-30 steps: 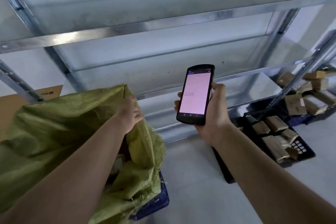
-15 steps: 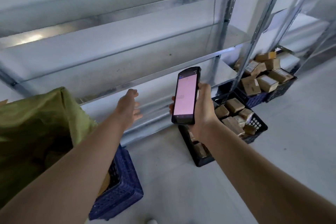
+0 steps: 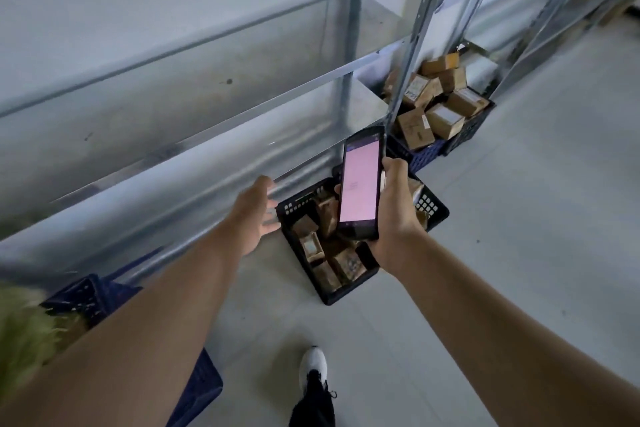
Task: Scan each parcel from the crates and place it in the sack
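Parcels [image 3: 348, 265] in crate [image 3: 346, 292] on grey floor [image 3: 519, 236]

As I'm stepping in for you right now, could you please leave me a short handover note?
Left hand: open, empty, stretched toward the black crate.
Right hand: grips the scanner, screen lit.
Parcels: several in the black crate, more heaped in the far crates by the shelf post.
Green sack: lower left, in a blue crate.
Done: cannot tell; the sack's inside is out of view.
Left: pick, scan and sack the parcels.
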